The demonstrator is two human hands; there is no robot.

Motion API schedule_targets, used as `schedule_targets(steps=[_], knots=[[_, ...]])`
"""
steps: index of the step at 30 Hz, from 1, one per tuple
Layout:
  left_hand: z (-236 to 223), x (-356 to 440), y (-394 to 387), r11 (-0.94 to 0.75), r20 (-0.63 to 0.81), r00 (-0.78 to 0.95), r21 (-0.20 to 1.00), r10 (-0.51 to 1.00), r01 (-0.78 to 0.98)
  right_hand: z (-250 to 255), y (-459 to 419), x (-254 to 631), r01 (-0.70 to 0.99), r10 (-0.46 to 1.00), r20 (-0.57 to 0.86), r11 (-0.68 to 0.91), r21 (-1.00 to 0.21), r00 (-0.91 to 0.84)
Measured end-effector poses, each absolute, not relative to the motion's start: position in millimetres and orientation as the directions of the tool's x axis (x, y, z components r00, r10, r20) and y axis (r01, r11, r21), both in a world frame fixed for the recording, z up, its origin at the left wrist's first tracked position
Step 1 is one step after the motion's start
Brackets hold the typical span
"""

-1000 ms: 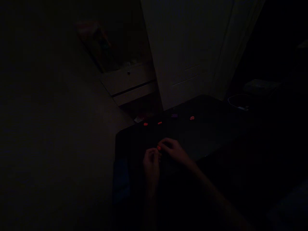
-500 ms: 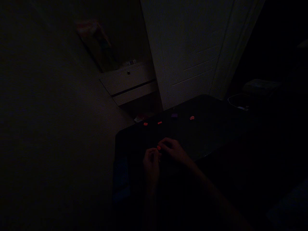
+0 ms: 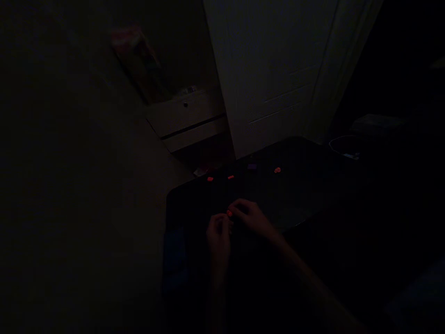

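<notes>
The scene is very dark. Over a dark table (image 3: pixel 274 199), my left hand (image 3: pixel 219 232) and my right hand (image 3: pixel 250 215) meet at the fingertips. Both are closed in a pinch on a small bright orange-red piece (image 3: pixel 229 213), whose exact kind I cannot make out. Beyond the hands lie a small orange-red lump (image 3: pixel 210 179), a short orange-red stick-like piece (image 3: pixel 231 177) and a rounder orange-red piece (image 3: pixel 277 170). Between the last two sits a small dark purple block (image 3: pixel 252 166).
A dark blue flat object (image 3: pixel 174 260) lies at the table's left end. Behind the table stand a pale door (image 3: pixel 267 69) and a drawer unit (image 3: pixel 194 113). Off to the right, a thin pale cable (image 3: pixel 332 146) curves. A plain wall (image 3: pixel 86 185) runs along the left.
Both hands stay almost in the same place, still pinching the orange-red piece. The picture has become slightly darker. The pieces on the table have not moved.
</notes>
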State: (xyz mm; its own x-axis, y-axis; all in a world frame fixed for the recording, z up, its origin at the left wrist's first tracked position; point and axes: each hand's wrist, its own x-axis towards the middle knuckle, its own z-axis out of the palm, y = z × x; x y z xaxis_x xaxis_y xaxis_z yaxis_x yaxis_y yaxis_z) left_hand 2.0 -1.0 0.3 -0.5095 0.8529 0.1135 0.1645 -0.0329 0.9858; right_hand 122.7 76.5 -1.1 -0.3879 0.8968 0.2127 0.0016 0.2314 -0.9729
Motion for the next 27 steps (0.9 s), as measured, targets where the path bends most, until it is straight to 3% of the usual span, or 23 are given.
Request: schedule_targets(steps=[27], knots=[[1.5,2.8,-0.9,-0.033,0.109,-0.506,0.987,0.855,0.156,-3.1,77.0,123.1,0.007,0.895,0.225,0.247,-0.969,-0.385]])
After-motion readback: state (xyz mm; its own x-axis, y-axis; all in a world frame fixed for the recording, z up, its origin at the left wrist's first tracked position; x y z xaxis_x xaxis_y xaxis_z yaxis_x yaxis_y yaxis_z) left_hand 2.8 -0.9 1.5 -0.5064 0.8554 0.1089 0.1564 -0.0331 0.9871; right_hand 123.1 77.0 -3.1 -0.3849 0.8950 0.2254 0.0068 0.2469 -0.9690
